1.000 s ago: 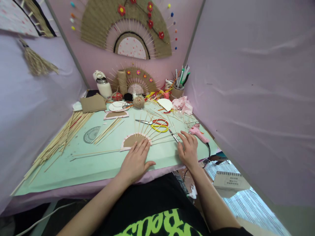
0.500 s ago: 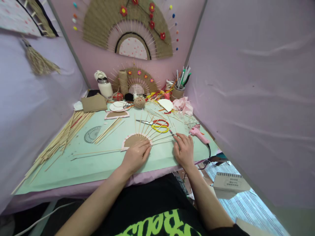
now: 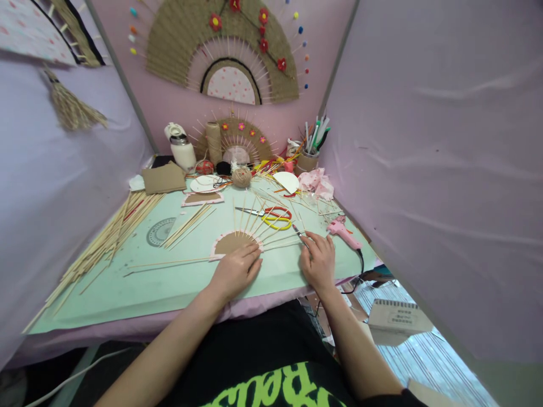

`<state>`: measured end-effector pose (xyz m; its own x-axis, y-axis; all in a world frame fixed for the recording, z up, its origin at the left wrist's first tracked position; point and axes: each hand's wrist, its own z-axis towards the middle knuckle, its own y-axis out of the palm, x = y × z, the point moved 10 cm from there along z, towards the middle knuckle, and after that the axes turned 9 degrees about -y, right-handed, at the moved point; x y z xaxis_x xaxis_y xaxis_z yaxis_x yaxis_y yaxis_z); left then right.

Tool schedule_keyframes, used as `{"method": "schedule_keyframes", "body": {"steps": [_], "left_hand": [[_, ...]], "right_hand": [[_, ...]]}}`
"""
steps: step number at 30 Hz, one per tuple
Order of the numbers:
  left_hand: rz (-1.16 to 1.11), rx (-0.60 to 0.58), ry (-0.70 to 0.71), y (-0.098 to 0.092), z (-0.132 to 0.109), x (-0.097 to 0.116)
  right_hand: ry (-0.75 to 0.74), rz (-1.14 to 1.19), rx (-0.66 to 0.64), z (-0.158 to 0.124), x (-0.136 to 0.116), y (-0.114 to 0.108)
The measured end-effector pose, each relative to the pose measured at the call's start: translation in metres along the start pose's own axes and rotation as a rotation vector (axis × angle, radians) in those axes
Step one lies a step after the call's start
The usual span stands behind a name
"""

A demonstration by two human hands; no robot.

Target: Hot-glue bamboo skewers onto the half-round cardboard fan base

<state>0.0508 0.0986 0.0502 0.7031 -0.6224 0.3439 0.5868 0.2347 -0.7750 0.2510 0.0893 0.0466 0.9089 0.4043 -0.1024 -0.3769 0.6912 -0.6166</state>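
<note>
My left hand [image 3: 238,267] lies flat on the right part of a brown half-circle of cardboard [image 3: 231,244] with a pink-and-white edge, fingers stretched out together. Thin bamboo sticks [image 3: 243,217] fan out from its curved edge, and one long stick [image 3: 169,263] points left from its base. To the right, my right hand [image 3: 318,260] is bent around a slim dark pen [image 3: 298,232] that slants up and left between thumb and fingers. Its fingertips are close to the ends of the right-hand sticks. Scissors [image 3: 275,217] with red and yellow handles lie just beyond the fan.
Many loose bamboo sticks [image 3: 99,243] cover the left side, near a protractor [image 3: 161,232]. A pink glue gun [image 3: 343,233] with its cord lies right of my right hand. Twine ball [image 3: 241,177], bottle [image 3: 182,150], cardboard [image 3: 164,178] and pen holder [image 3: 306,161] stand at the back.
More of the pen shows beside the fingers of my right hand, which has shifted very slightly. My left hand stays on the cardboard; the whole view has moved a little.
</note>
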Motion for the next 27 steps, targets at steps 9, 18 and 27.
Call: {"method": "schedule_keyframes", "body": {"steps": [9, 18, 27], "left_hand": [[0.039, -0.01, 0.002, 0.0028, -0.001, -0.0007], [0.077, -0.001, 0.01, 0.0042, -0.0024, -0.0005], [0.052, -0.006, 0.013, 0.0037, -0.0019, 0.0008]], "right_hand": [[0.042, 0.018, -0.007, -0.0025, 0.0054, 0.0023], [0.034, 0.01, -0.009, -0.0002, 0.0028, 0.0021], [0.057, -0.012, -0.089, 0.0018, 0.0045, 0.0086]]}}
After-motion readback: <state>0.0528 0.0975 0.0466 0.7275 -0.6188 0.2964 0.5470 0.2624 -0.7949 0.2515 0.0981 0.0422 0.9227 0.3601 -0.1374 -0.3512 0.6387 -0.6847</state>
